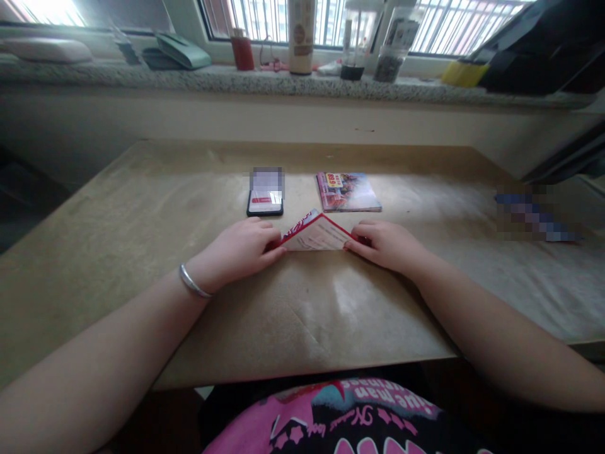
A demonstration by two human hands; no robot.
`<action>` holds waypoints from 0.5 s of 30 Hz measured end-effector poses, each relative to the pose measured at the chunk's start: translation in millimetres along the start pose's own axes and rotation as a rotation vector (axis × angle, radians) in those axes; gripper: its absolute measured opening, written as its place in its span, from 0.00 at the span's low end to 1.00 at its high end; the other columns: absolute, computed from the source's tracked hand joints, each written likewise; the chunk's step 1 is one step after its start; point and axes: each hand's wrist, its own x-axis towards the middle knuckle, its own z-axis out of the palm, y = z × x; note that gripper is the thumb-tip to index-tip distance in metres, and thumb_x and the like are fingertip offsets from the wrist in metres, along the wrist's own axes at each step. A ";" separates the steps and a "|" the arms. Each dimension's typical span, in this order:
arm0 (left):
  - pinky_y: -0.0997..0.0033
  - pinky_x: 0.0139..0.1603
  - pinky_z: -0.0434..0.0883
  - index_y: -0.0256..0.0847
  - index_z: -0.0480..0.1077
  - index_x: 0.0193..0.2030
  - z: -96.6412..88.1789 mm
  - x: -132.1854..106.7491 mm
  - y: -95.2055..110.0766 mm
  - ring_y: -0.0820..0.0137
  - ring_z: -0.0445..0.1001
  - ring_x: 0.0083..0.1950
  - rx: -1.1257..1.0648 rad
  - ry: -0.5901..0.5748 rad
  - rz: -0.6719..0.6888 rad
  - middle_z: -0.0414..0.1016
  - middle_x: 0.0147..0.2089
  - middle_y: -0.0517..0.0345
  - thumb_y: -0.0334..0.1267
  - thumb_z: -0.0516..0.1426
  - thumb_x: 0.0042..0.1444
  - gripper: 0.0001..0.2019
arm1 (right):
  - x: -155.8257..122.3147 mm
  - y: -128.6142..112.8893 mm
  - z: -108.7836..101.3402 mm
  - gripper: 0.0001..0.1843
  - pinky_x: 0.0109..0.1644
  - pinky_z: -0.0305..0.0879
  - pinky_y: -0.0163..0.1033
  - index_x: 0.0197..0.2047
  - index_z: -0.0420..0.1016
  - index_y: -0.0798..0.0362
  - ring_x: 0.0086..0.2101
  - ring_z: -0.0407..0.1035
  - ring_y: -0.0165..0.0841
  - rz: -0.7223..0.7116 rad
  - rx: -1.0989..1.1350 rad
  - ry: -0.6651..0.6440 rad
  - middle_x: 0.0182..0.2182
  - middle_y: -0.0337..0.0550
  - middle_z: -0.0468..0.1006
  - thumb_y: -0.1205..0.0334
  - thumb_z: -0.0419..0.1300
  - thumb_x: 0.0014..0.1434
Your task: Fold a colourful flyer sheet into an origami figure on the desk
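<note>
A sheet of printed paper, folded into a triangle with a red border, lies low over the table between my hands. My left hand pinches its left corner, thumb toward me. At the right corner, the fingers and thumb of my right hand are closed on the same paper. Beyond the paper, to the left, a phone lies with its screen lit. A stack of colourful printed sheets or a booklet rests just past the paper, slightly right.
The table has a tan cover. At its far right lies a blurred, bluish flat item. Along the stone windowsill stand a red bottle, a tall cream bottle, clear containers and a dark bag.
</note>
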 end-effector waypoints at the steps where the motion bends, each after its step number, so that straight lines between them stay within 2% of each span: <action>1: 0.67 0.41 0.66 0.40 0.71 0.34 1.8 1.1 0.6 0.66 0.70 0.39 -0.003 0.010 -0.021 0.73 0.34 0.54 0.48 0.47 0.64 0.18 | 1.0 -2.0 0.7 0.19 0.28 0.49 0.36 0.29 0.69 0.51 0.30 0.66 0.32 0.018 -0.005 0.000 0.31 0.43 0.75 0.48 0.49 0.64; 7: 0.68 0.35 0.64 0.40 0.71 0.31 10.9 6.8 1.3 0.67 0.71 0.35 -0.101 0.029 -0.175 0.76 0.33 0.54 0.51 0.47 0.64 0.20 | 4.7 -8.8 3.2 0.20 0.26 0.47 0.36 0.27 0.68 0.51 0.27 0.63 0.32 0.113 -0.014 0.006 0.29 0.42 0.75 0.47 0.49 0.63; 11: 0.69 0.32 0.62 0.40 0.70 0.30 13.7 7.1 3.6 0.68 0.70 0.33 -0.057 0.061 -0.215 0.76 0.32 0.54 0.51 0.48 0.62 0.20 | 6.4 -11.5 4.5 0.20 0.26 0.47 0.36 0.27 0.68 0.51 0.28 0.64 0.33 0.173 -0.024 0.010 0.28 0.43 0.75 0.46 0.50 0.61; 15: 0.69 0.31 0.61 0.40 0.70 0.29 13.8 7.1 8.2 0.67 0.70 0.32 0.015 0.080 -0.243 0.75 0.31 0.53 0.54 0.48 0.62 0.22 | 8.4 -16.4 6.8 0.25 0.24 0.46 0.36 0.27 0.70 0.51 0.27 0.66 0.34 0.241 -0.064 0.022 0.29 0.45 0.76 0.38 0.50 0.58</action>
